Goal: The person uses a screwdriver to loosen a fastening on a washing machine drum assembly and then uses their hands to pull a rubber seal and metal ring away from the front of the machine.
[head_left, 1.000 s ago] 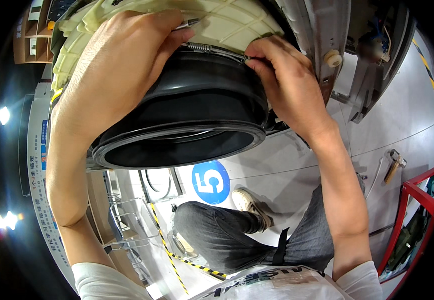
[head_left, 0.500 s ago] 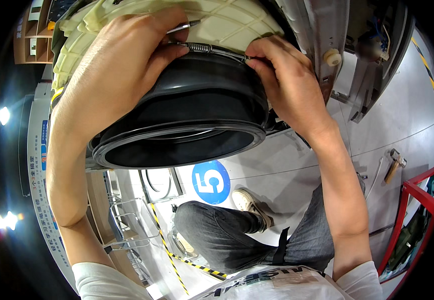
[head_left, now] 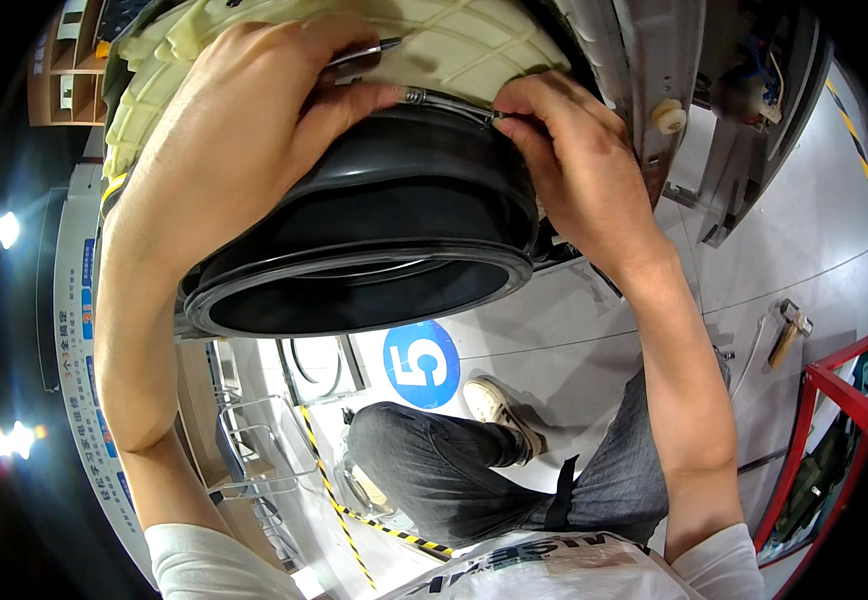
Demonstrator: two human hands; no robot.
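Note:
A black rubber door gasket (head_left: 354, 215) with a wide round opening is seated against a cream ribbed plastic tub (head_left: 444, 45). Along their seam runs a wire clamp (head_left: 454, 106) with a coil spring (head_left: 415, 96) in it. My left hand (head_left: 244, 120) is closed round a screwdriver (head_left: 364, 54), of which only the slim metal shaft and tip show. That hand's thumb presses on the spring, covering part of it. Right of the spring, my right hand (head_left: 569, 135) pinches the wire clamp between thumb and forefinger.
A grey metal cabinet edge (head_left: 644, 90) stands close to my right hand. On the floor at right lie a hammer (head_left: 790, 332) and a red-framed box (head_left: 819, 430). A blue round floor mark (head_left: 421, 364) shows below the gasket; a wire rack (head_left: 264, 440) stands at left.
My left thumb has slid right along the clamp and now covers more of the coil spring. My right hand keeps its pinch in nearly the same place.

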